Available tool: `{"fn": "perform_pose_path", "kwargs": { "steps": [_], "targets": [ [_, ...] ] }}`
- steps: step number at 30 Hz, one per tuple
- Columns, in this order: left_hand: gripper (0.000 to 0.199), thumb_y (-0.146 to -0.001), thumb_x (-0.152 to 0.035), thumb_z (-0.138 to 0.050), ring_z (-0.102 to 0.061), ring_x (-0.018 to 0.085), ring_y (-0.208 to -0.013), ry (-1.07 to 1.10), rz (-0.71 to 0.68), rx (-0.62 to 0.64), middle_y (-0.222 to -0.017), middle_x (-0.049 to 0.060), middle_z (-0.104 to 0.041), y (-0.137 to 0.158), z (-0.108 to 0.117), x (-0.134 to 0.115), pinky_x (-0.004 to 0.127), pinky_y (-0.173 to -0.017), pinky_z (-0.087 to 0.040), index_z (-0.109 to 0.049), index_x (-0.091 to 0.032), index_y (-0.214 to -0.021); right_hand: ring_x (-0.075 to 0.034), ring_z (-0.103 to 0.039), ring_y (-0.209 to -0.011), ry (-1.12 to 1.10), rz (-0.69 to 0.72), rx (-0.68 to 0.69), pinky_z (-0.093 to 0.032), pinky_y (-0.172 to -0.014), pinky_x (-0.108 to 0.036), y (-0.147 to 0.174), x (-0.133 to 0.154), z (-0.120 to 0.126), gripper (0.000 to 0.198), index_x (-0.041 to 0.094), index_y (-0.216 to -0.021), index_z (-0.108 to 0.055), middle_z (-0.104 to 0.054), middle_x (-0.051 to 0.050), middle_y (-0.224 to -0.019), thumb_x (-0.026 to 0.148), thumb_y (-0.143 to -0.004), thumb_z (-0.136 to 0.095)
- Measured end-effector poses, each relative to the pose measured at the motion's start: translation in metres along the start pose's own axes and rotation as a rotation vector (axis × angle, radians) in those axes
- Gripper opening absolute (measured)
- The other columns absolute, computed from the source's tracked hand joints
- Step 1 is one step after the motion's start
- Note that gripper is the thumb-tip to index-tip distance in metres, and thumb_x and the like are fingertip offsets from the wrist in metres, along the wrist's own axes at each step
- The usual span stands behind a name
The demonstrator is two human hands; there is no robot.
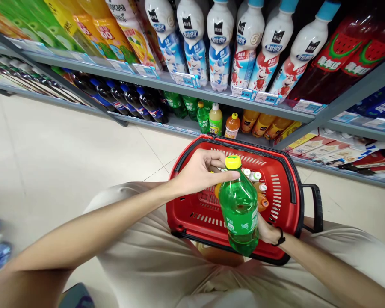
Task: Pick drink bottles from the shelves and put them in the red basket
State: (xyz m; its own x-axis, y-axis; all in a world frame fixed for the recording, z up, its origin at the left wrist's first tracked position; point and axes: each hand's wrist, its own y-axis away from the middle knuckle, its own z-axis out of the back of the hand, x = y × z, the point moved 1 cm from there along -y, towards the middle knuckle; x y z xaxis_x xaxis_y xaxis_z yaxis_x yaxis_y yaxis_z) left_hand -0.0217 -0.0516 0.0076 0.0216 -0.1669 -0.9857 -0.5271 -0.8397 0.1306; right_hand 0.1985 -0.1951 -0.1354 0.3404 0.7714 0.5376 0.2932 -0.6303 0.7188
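Left forearm (115, 220) nearest. Left hand (195, 173) pinches green bottle (240, 205) by the neck, yellow cap (233, 162) just above thumb. Right hand (267, 231) holds bottle's lower side, fingers hidden behind. Red basket (179, 216) under both hands.

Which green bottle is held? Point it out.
The yellow-capped green bottle over the red basket, right hand behind its body, left hand at its neck; the green bottles on the bottom shelf are in neither hand.
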Motion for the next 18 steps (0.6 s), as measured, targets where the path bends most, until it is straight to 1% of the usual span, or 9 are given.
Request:
{"fn": "perform_pose_path", "kwargs": {
  "steps": [4,7,9,13,15,18],
  "targets": [
    [0.023,-0.077,-0.027,-0.088,-0.079,0.016,-0.076,0.004,0.002,-0.001,-0.087,0.007,-0.082,-0.0005,0.0003,0.0013,0.021,-0.069,-0.062,-0.072,-0.012,-0.085,-0.038,-0.068,-0.126,0.064,-0.052,-0.080,-0.030,-0.126,-0.063,0.0007,0.0028,-0.0003,0.078,0.029,-0.104,-0.083,-0.084,-0.006,-0.116,0.091,-0.056,-0.081],
    [0.023,-0.077,-0.027,-0.088,-0.078,0.015,-0.075,0.008,0.001,0.002,-0.085,0.007,-0.082,-0.0014,0.0005,0.0027,0.020,-0.067,-0.061,-0.072,-0.012,-0.083,-0.039,-0.066,-0.130,0.057,-0.052,-0.089,-0.028,-0.127,-0.063,0.0008,0.0030,-0.0002,0.079,0.029,-0.105,-0.083,-0.083,-0.005,-0.120,0.089,-0.054,-0.083],
    [0.022,-0.078,-0.027,-0.088,-0.078,0.015,-0.075,0.016,0.003,0.000,-0.085,0.007,-0.082,-0.0020,0.0008,0.0035,0.019,-0.068,-0.061,-0.072,-0.012,-0.084,-0.038,-0.065,-0.132,0.040,-0.026,-0.097,-0.029,-0.128,-0.060,-0.0002,0.0018,0.0005,0.075,0.030,-0.105,-0.084,-0.082,-0.005,-0.123,0.087,-0.056,-0.085],
    [0.023,-0.078,-0.026,-0.089,-0.078,0.014,-0.076,0.015,0.016,-0.026,-0.087,0.007,-0.082,-0.0022,0.0015,0.0046,0.019,-0.069,-0.061,-0.072,-0.012,-0.084,-0.036,-0.066,-0.132,0.011,0.011,-0.110,-0.038,-0.123,-0.055,-0.0034,-0.0027,0.0023,0.070,0.030,-0.107,-0.083,-0.081,-0.005,-0.126,0.084,-0.063,-0.084],
    [0.023,-0.078,-0.026,-0.089,-0.078,0.014,-0.076,0.011,0.018,-0.033,-0.087,0.007,-0.082,-0.0020,0.0014,0.0051,0.019,-0.069,-0.061,-0.072,-0.012,-0.084,-0.035,-0.066,-0.131,0.007,0.021,-0.114,-0.041,-0.121,-0.054,-0.0044,-0.0047,0.0028,0.069,0.030,-0.111,-0.083,-0.081,-0.005,-0.127,0.082,-0.067,-0.082],
    [0.024,-0.078,-0.027,-0.088,-0.078,0.014,-0.077,0.022,0.011,-0.030,-0.088,0.007,-0.082,-0.0022,0.0009,0.0064,0.019,-0.071,-0.062,-0.071,-0.012,-0.085,-0.035,-0.066,-0.131,0.012,0.032,-0.112,-0.043,-0.120,-0.053,-0.0045,-0.0062,0.0031,0.069,0.029,-0.115,-0.081,-0.079,-0.005,-0.131,0.081,-0.069,-0.081]
  ]
}}
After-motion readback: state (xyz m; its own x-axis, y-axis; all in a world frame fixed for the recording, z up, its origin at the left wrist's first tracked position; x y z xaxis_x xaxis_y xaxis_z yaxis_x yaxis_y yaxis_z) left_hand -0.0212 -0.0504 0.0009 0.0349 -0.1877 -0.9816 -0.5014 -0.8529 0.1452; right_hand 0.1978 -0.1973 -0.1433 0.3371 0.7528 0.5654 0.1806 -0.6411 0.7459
